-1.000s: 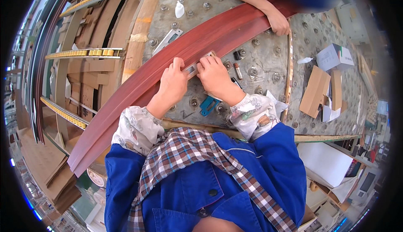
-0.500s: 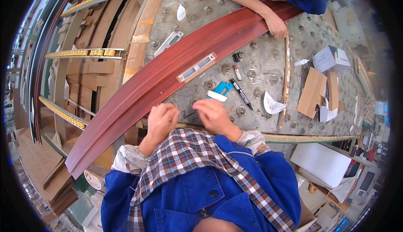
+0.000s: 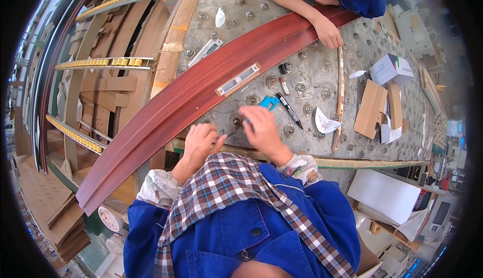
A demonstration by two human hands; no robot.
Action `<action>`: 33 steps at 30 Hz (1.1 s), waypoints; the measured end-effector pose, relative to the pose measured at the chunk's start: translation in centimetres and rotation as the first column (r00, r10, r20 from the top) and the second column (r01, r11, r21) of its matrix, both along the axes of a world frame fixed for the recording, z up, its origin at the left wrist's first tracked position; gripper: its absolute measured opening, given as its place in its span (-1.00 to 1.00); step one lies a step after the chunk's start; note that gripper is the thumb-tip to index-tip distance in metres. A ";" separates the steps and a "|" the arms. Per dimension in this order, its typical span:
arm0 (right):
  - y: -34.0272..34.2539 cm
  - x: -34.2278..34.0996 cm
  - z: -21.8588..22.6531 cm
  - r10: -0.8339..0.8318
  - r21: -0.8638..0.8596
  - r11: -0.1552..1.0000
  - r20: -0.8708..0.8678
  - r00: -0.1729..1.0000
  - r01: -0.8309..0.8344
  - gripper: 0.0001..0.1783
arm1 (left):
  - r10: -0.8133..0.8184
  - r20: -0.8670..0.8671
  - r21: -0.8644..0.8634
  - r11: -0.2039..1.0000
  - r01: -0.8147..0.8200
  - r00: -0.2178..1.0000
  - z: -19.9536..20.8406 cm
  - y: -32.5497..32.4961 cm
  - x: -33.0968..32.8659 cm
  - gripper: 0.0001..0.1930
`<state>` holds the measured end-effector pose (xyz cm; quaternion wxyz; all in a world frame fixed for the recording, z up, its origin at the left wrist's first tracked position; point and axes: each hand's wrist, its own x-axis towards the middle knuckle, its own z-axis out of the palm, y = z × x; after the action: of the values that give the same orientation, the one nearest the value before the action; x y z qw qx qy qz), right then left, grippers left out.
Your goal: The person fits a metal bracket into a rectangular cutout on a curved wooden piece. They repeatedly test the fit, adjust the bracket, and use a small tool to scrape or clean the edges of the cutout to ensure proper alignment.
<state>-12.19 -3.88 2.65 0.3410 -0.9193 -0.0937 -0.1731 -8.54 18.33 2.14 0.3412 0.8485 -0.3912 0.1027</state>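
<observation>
Close to the table's near edge, my left hand (image 3: pixel 200 145) has its fingers curled and pinched together. Beside it my right hand (image 3: pixel 262 131) is closed, with a bit of teal showing at its fingertips. A thin dark rod (image 3: pixel 233 132) spans the gap between the two hands; its kind is too small to tell. Just beyond my right hand lies a light blue plastic piece (image 3: pixel 269 102), partly covered by the hand. A black marker pen (image 3: pixel 289 111) rests to its right. Ahead, a long curved red-brown panel (image 3: pixel 166 102) carries a whitish rectangular frame (image 3: pixel 238 79).
Across the grey table (image 3: pixel 312 77) studded with metal ball rollers, a co-worker's hand (image 3: pixel 328 32) rests on the panel. White bottles (image 3: pixel 220 17), a small brown tube (image 3: pixel 284 85), a white paper scrap (image 3: pixel 326 122), cardboard (image 3: pixel 371 108) and a box (image 3: pixel 390 69) lie around.
My right hand has risen and turned over the blue piece, hiding the white part by it. The thin dark rod now shows between my hands. The co-worker's head has shifted slightly.
</observation>
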 end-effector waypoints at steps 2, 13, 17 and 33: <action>-1.6 2.2 0.6 -0.101 -0.065 0.993 -0.009 0.995 0.100 -0.49 | 0.099 -0.031 0.012 0.995 -0.099 0.995 0.7 -0.4 1.0 -0.78; -3.9 7.6 0.2 -0.119 -0.269 0.958 -0.042 0.992 0.103 -0.29 | 0.159 -0.144 0.043 0.987 -0.154 0.977 0.7 -4.5 4.0 -0.67; -4.5 8.0 0.6 -0.097 -0.285 0.956 -0.062 0.993 0.075 -0.34 | 0.155 -0.157 0.046 0.988 -0.149 0.975 0.6 -4.3 4.0 -0.67; -4.6 8.1 -0.3 -0.115 -0.418 0.905 -0.063 0.991 0.078 -0.35 | 0.191 -0.009 0.178 0.966 -0.186 0.982 0.2 -4.3 3.9 -0.70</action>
<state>-4.08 -8.49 2.37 0.1328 -0.9807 -0.0679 -0.1263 -4.67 14.05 2.29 0.2588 0.9099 -0.3119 0.0884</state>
